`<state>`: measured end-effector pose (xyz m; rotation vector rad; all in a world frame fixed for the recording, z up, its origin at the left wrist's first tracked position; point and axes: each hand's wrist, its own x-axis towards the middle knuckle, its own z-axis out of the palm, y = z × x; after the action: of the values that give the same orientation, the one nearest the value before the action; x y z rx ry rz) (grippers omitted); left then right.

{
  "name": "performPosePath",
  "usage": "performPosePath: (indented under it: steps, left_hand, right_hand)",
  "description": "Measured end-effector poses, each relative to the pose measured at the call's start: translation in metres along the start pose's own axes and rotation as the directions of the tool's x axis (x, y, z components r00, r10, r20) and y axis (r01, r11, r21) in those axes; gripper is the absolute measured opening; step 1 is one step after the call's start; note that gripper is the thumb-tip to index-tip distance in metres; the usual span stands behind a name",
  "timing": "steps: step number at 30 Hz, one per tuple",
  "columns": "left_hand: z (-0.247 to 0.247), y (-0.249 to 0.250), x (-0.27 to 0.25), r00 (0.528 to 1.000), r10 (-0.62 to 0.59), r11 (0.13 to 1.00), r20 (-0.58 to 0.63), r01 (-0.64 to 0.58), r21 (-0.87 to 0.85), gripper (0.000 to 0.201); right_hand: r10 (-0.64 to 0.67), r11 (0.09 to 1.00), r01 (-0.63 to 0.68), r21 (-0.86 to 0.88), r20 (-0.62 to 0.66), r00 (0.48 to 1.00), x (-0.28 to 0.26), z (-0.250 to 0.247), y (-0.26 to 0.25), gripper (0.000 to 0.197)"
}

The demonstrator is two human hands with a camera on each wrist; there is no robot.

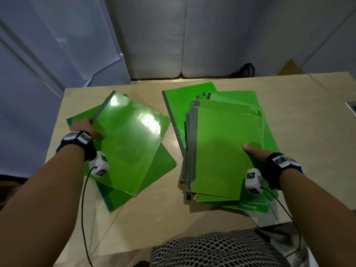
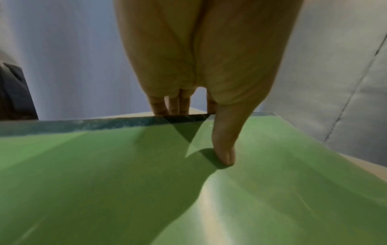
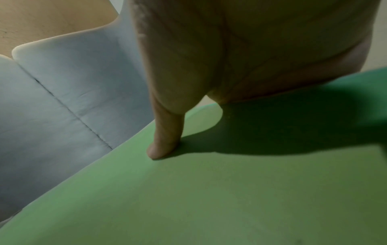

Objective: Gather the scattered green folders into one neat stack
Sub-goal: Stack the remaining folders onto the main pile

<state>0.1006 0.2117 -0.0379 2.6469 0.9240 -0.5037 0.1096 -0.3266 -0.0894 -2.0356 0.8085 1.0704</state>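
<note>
On the left of the wooden table [image 1: 146,224], my left hand [image 1: 84,128] pinches a glossy green folder [image 1: 131,143] at its grey spine. In the left wrist view the thumb [image 2: 224,145] presses on that folder's cover [image 2: 104,182] and the fingers go under the spine [image 2: 83,126]. It lies askew over two darker green folders [image 1: 159,164]. On the right is an untidy pile of several green folders [image 1: 221,151]. My right hand [image 1: 256,153] holds the pile's top folder [image 3: 230,199] at its right edge, thumb [image 3: 165,140] on top, fingers hidden beneath.
Grey padded panels [image 1: 212,35] stand right behind the table's far edge. A black object [image 1: 246,69] sits behind the back right of the table, and a thin cable [image 1: 327,85] runs across the back right corner. A mesh-patterned surface [image 1: 212,249] lies at the near edge.
</note>
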Motion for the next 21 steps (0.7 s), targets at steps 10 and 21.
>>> performPosePath:
  steps: [10, 21]
  left_hand:
    - [0.019, -0.022, 0.011, 0.984, -0.133, 0.955, 0.121, 0.160, -0.251, 0.084]
    - [0.010, -0.007, -0.039, 0.978, -0.127, 0.811, 0.164, 0.198, -0.551, 0.059]
  right_hand:
    - [0.114, 0.993, -0.113, 0.025, -0.058, 0.992, 0.006, 0.002, 0.001, 0.136]
    - [0.080, 0.996, -0.083, -0.037, -0.066, 0.995, -0.002, 0.000, 0.002, 0.142]
